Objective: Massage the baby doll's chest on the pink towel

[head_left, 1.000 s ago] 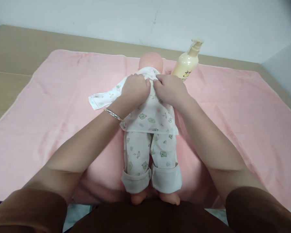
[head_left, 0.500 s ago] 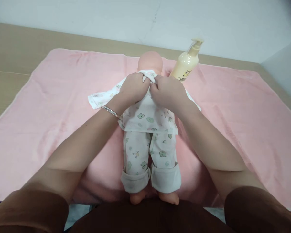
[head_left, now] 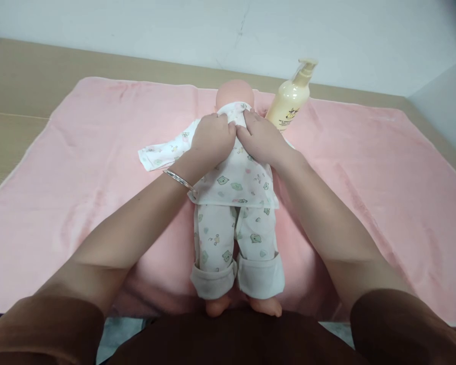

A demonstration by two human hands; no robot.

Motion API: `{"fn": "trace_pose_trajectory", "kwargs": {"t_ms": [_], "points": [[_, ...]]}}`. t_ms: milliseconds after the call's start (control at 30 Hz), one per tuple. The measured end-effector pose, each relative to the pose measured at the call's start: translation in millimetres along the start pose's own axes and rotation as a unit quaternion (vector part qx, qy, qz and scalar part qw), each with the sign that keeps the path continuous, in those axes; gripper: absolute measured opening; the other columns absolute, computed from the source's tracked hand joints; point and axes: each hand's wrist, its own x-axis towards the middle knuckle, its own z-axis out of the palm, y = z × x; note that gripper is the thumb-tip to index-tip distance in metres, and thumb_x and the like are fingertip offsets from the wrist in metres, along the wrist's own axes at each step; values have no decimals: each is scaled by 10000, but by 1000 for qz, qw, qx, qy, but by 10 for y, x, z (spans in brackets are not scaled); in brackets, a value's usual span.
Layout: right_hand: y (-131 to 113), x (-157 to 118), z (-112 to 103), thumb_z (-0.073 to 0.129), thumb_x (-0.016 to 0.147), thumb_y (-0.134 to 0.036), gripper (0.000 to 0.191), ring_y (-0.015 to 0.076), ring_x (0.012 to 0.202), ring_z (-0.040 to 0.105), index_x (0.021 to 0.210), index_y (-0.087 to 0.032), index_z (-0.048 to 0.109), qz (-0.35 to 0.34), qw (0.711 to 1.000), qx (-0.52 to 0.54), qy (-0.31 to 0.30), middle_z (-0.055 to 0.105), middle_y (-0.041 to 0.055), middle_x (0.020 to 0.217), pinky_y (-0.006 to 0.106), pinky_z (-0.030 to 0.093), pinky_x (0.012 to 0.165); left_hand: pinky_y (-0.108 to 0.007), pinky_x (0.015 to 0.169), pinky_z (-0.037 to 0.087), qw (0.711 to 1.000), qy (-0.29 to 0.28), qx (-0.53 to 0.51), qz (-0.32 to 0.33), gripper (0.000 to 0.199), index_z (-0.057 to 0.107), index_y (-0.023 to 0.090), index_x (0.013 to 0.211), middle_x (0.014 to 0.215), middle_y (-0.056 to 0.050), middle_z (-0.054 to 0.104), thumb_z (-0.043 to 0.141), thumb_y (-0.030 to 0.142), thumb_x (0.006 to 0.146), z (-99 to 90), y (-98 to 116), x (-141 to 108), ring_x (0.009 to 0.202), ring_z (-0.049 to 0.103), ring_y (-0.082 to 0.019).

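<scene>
Left of my grip, a patterned sleeve (head_left: 163, 153) lies on the pink blanket (head_left: 76, 192). I have my left hand (head_left: 215, 137) closed on the shirt (head_left: 237, 178); the doll (head_left: 234, 94) lies beneath both hands. My right hand (head_left: 265, 138) grips the shirt too, the pump bottle (head_left: 289, 104) just beyond.

- Plain indoor room, nursery-like; home or classroom, can't tell.
- Wood-look counter (head_left: 30, 76) against pale, marked back wall (head_left: 137, 25); side wall (head_left: 452, 104) meets it at right.
- Pink blanket (head_left: 99, 147) spread over counter.
- Doll (head_left: 235, 93) in printed pajamas (head_left: 235, 185), pump bottle (head_left: 289, 104) near its head.
</scene>
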Motion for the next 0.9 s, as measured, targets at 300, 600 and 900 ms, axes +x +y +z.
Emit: {"fn": "trace_pose_trajectory", "kwargs": {"t_ms": [300,600,900], "points": [[-49,-37,-30,290,1096,-353,447,408,1499,505,1354,-106,560,-11,1000,-21,-11,626,232,1457,645,408,1247,-436,1104,524,999,-20,37,-9,328,688,109,1051,1181,-173,723,369,183,1026,-70,86,-54,1230,678,-322],[-358,-230,-215,352,1066,-257,363,391,1300,662,1236,-116,640,-18,999,-22,-37,707,215,1307,575,530,1124,-482,1077,552,995,1,-100,-18,279,657,196,1008,1142,-143,727,434,364,989,55,-313,237,1095,659,-291],[-40,7,-118,279,1114,-429,535,404,1313,652,1338,-98,634,54,998,18,-9,682,230,1404,604,519,1129,-519,1274,440,995,65,-40,71,353,658,141,1187,1265,-171,687,381,206,977,208,-106,-8,1313,604,-316]]}}
